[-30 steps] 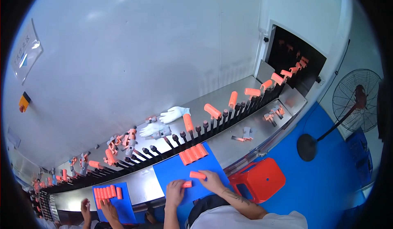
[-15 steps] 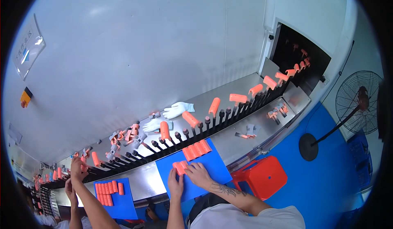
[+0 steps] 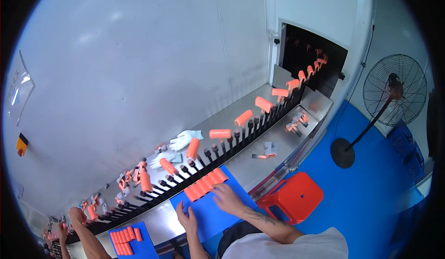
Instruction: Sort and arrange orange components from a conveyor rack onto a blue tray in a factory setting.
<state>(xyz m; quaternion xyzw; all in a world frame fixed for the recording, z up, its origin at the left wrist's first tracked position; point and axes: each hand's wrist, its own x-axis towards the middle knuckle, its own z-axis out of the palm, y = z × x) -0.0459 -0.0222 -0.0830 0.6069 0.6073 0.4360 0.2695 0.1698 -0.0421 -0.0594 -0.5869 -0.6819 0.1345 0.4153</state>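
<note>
A long bench [image 3: 241, 176] of shiny grey metal runs obliquely, a row of upright black posts [image 3: 237, 137] along its length. Flat blue rectangular sheet [image 3: 211, 219] lies across the bench's near edge. Right hand [image 3: 227, 199]: above the sheet, close to the row of pieces there; fingers loosely extended, no piece seen in them, contact cannot be told. Left hand [image 3: 187, 218]: at the sheet's left side, fingers parted and bent, empty. Smooth orange half-tube shells [image 3: 205, 184]: side by side along the sheet's far edge, near the posts; others sit on posts.
</note>
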